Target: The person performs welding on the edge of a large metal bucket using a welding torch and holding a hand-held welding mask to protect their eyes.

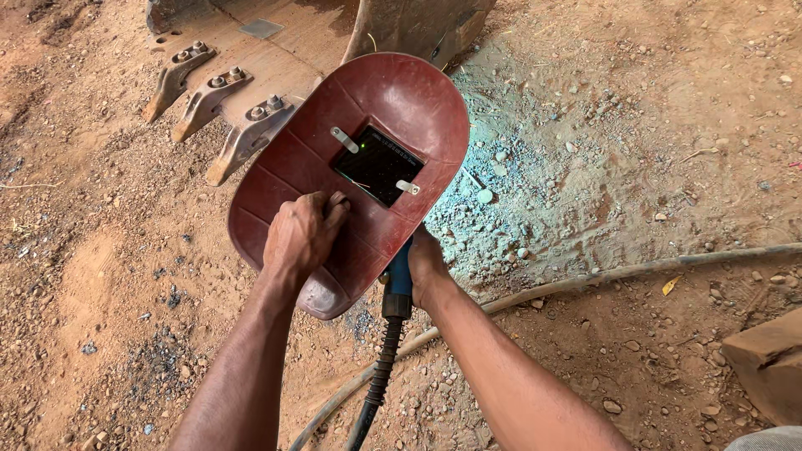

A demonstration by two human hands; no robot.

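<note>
My left hand (301, 235) grips the back of a dark red hand-held welding shield (401, 108), held up between me and the ground. Its dark rectangular window (378, 165) shows a small green glint. My right hand (428, 266) is closed on a blue-handled welding torch (399, 276), partly hidden behind the shield's lower edge. A black cable (378, 380) runs from the handle down toward me. Bluish light falls on the gravel (501, 184) to the right of the shield. The torch tip and what it touches are hidden.
A rusty excavator bucket with bolted teeth (219, 96) lies on the dirt beyond the shield at the upper left. A hose (618, 271) crosses the ground on the right. A brown block (773, 359) sits at the lower right.
</note>
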